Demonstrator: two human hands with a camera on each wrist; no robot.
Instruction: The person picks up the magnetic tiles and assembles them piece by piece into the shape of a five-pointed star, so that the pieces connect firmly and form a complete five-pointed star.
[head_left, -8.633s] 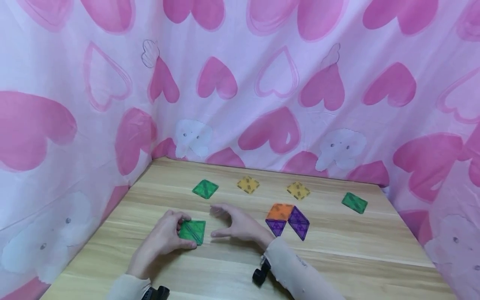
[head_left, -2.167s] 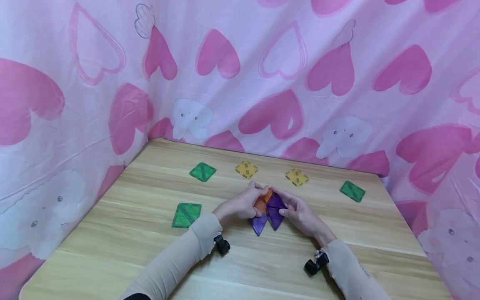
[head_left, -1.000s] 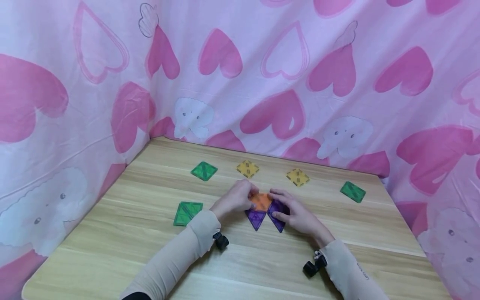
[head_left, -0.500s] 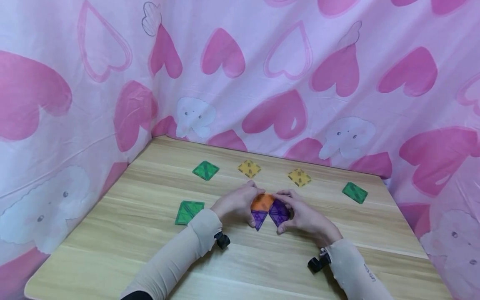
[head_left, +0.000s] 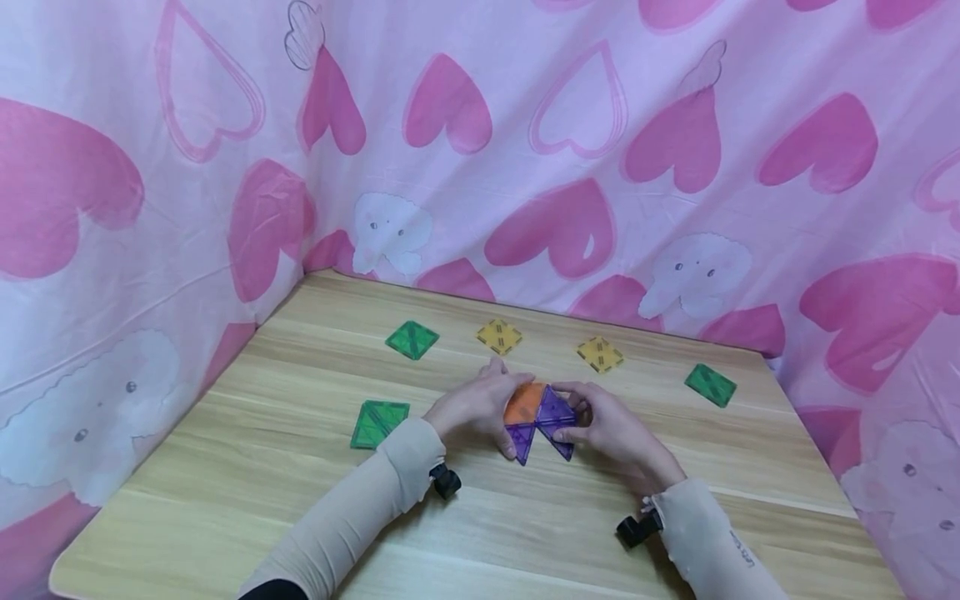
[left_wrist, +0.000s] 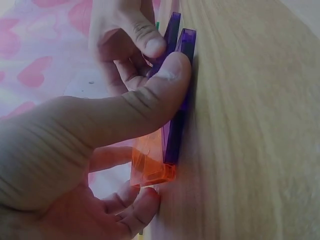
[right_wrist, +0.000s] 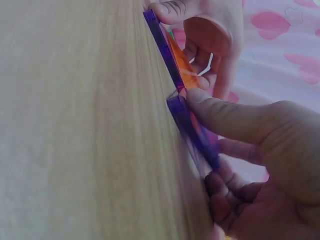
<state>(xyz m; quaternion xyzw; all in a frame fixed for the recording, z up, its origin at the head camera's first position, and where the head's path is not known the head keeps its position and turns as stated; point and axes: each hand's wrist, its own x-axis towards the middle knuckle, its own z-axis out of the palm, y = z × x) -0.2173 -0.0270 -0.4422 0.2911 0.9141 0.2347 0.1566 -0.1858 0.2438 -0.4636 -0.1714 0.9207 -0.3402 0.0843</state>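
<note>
While having both sleeves (head_left: 348, 512) over the counter (head_left: 495, 546), wears a black camera (head_left: 447, 482) on each wrist. At the counter's middle, with the left hand (head_left: 482, 404), pinches the single purple triangle (head_left: 522, 446) under the thumb, together with the orange piece (head_left: 525, 404). With the right hand (head_left: 613, 429), grips the other purple pieces (head_left: 553, 408), joined also to the orange; whether flat or slightly lifted, cannot tell. Beside the left sleeve, has one green tile (head_left: 377, 423), lying flat. Farther right, has a second green tile (head_left: 710, 385). Near the back, has two yellow tiles (head_left: 499, 337) (head_left: 600, 355), well apart, with a third green tile (head_left: 412, 340) to their left. Behind, has a pink curtain (head_left: 517, 167) with hearts.
</note>
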